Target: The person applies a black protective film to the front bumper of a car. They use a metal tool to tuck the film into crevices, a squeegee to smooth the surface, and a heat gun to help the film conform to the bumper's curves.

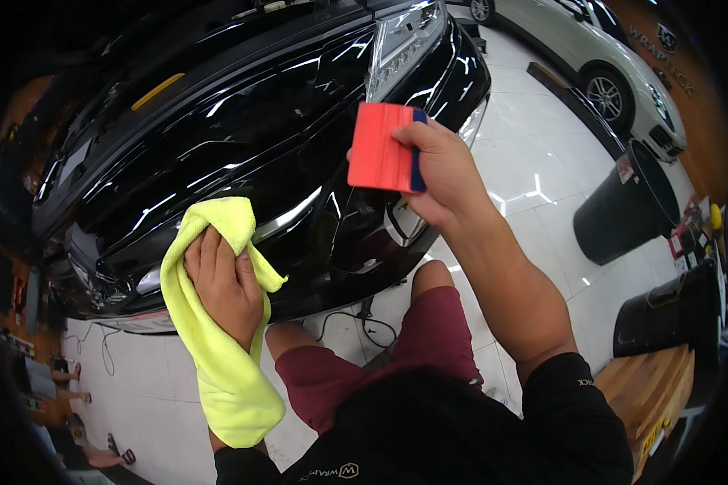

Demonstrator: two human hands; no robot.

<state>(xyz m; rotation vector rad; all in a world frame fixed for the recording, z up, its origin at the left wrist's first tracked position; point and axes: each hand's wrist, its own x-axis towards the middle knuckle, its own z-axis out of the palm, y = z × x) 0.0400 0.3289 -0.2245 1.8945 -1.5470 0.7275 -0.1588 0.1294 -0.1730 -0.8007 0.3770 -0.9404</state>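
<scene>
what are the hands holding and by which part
Right hand: red squeegee, by its blue-edged side. Left hand: yellow cloth, by its folded upper end.

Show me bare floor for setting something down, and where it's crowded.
Floor tiles lie bare between the black car and dark bin, and left of the hanging towel, below the car. Crowded: the far right, with a black container and wooden block, and between the knees, where a cable lies.
</scene>
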